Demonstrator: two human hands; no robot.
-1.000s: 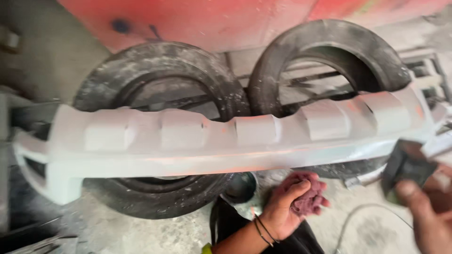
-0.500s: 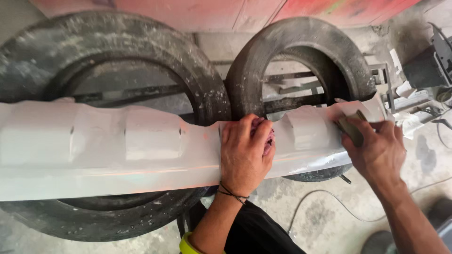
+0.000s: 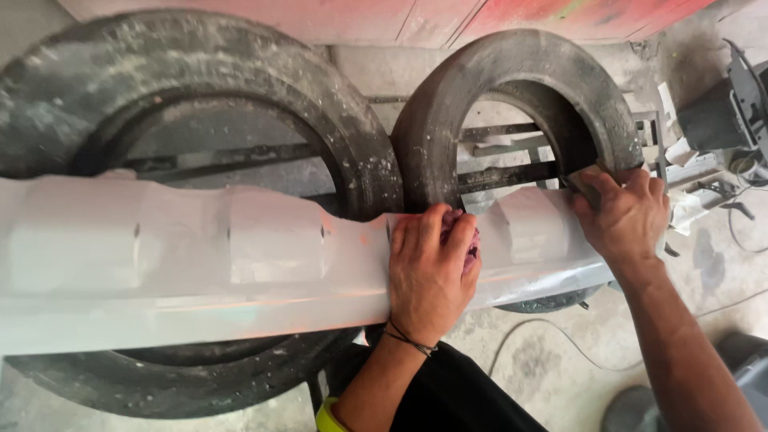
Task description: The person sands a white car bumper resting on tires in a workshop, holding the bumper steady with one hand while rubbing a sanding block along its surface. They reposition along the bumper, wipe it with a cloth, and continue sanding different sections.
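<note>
left tyre (image 3: 184, 104) | white bumper (image 3: 200, 264) lies across both tyres; likely light, stiff, slick, best held by its edges | left hand (image 3: 432, 268) presses a purple rag (image 3: 468, 240) flat on it | right tyre (image 3: 520, 88) | right hand (image 3: 628, 216) clenched on a dark pad (image 3: 582, 186) at the bumper's end

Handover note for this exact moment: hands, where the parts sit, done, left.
Left hand: flat on the white bumper panel, a reddish-purple cloth under its fingers.
Right hand: at the panel's right end, fingers closed on a small dark pad.
The panel lies across two black tyres, which lean by a red wall.
Done: panel surface looks evenly matt white.
Left: cannot tell how much of the right end is worked; probably that end.
</note>
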